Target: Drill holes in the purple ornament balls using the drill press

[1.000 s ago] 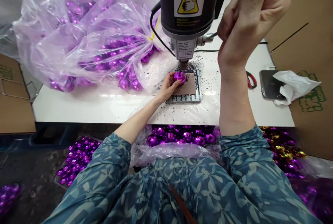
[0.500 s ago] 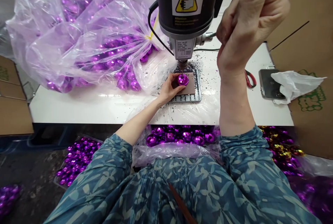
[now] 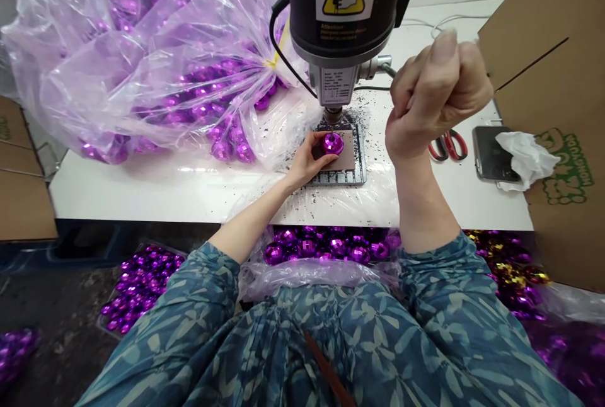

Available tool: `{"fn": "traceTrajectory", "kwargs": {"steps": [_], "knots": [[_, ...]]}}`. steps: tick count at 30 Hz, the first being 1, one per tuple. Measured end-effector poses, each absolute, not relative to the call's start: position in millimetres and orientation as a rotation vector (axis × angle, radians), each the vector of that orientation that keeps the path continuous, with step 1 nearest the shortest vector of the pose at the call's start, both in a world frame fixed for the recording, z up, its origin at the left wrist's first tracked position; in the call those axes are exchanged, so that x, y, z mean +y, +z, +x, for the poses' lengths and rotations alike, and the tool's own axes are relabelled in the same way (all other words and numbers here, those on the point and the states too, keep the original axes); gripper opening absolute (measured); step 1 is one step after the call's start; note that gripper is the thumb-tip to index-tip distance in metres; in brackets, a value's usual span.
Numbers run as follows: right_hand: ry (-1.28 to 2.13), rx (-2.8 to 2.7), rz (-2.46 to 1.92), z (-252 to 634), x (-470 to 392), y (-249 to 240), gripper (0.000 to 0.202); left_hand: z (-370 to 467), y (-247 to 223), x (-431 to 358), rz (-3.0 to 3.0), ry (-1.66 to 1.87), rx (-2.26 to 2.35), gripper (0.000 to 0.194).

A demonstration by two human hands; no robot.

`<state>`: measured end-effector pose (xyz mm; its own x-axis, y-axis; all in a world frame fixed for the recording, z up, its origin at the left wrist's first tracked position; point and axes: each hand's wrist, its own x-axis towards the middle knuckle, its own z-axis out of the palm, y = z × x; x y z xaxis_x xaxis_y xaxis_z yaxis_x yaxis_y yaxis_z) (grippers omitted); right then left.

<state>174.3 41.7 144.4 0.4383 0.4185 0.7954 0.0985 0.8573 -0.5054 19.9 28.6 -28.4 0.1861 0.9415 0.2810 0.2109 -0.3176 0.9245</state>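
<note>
On a brown pad (image 3: 347,158) atop the slotted metal base (image 3: 360,174), my left hand (image 3: 307,158) pinches a shiny purple faceted ball (image 3: 333,143) between thumb and finger. The bit of a black drill press (image 3: 347,35) comes down to the top of the ball. My right hand (image 3: 437,92) is closed in a fist, raised to the right of the press, at the end of its feed lever (image 3: 385,65). Most of the lever is hidden by that hand. Dark shavings lie around the base.
A big clear bag of purple balls (image 3: 203,92) lies at the left of the white table (image 3: 142,189). Red-handled scissors (image 3: 454,145), a phone (image 3: 494,154) and crumpled tissue (image 3: 532,158) lie right, beside a cardboard box (image 3: 562,79). More purple balls (image 3: 338,246) fill a container below the table edge.
My right hand has come down and slightly left with the lever, uncovering the scissors. My left hand and the ball have stayed in place. The tissue has shifted shape.
</note>
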Motion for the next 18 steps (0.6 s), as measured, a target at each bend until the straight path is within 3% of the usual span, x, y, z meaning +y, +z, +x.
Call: {"fn": "traceTrajectory", "kwargs": {"steps": [13, 18], "knots": [[0.169, -1.111, -0.444, 189.4, 55.9, 99.3, 0.077, 21.4, -30.3, 28.9, 1.667, 1.216, 1.067, 0.062], [0.156, -1.097, -0.399, 182.4, 50.2, 105.2, 0.080, 23.1, -33.8, 30.1, 1.655, 1.225, 1.075, 0.063]]}}
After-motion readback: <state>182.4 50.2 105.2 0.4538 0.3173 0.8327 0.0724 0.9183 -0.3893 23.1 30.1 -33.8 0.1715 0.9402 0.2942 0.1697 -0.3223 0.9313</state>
